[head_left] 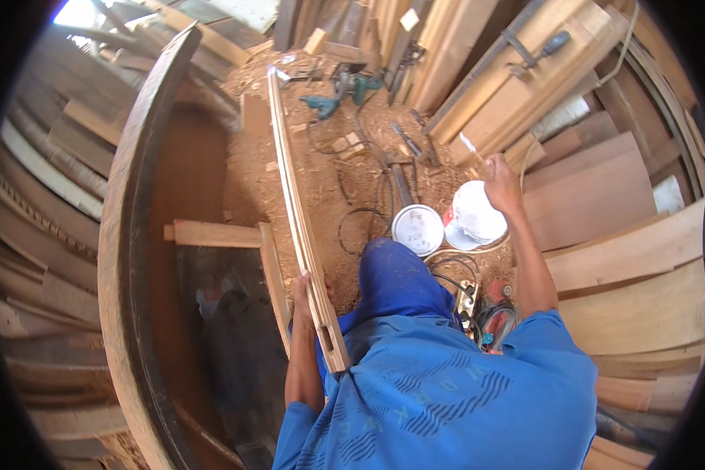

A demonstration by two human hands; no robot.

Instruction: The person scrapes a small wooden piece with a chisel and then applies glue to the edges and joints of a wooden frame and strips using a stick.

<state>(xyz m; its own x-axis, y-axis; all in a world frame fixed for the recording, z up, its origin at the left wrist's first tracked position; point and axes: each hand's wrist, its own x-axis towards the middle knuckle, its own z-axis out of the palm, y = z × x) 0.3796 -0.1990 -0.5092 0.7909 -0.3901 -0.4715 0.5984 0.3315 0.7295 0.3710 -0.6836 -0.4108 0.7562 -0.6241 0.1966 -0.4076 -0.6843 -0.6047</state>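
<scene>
- A worker's left hand [301, 293] wraps around a long beam [294, 200] near its slotted lower end; the beam slants away, its far end near a power saw [356, 84].
- The right hand [503, 183], fingers pressed together, pinches a thin, white-tipped stick [469, 144] just beyond a white bucket [479, 210].
- A white tub [417, 229] stands beside the bucket on the shavings-strewn floor [278, 227], with a hammer [402, 184] lying close behind.
- Boards [591, 192] lean at right.
</scene>
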